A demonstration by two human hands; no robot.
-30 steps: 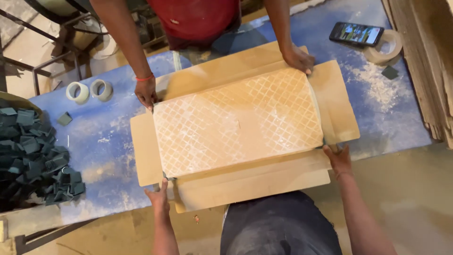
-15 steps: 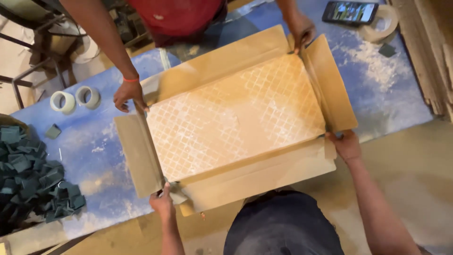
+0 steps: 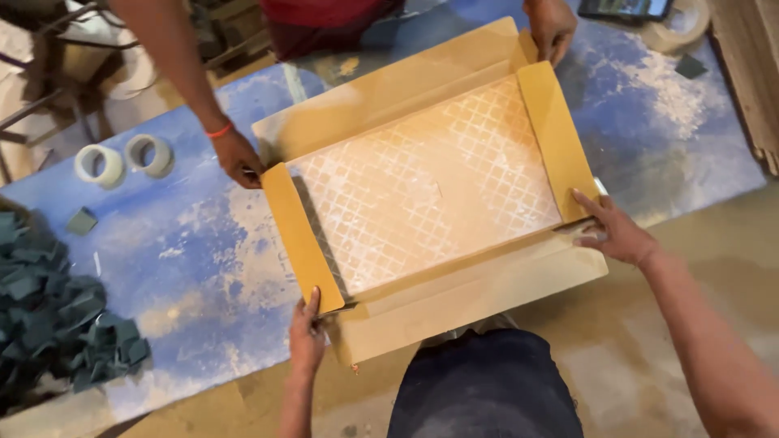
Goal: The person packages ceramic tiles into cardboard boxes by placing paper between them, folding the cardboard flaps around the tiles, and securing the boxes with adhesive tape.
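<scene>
Cardboard box (image 3: 454, 300) lies between left hand (image 3: 307, 331) and right hand (image 3: 613, 231).

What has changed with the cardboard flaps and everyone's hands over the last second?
The two short end flaps of the cardboard box have swung from lying flat to standing upright. The left hand and right hand moved to those flaps' near corners, and the co-worker's hands lift the far corners. The patterned tile and tape rolls stayed put.

A workshop or packing shed. The dusty, paint-worn blue desk (image 3: 203, 243) carries tape rolls (image 3: 122, 161) and heaped green corner pieces (image 3: 57, 324). Timber (image 3: 751, 73) is stacked alongside.
</scene>
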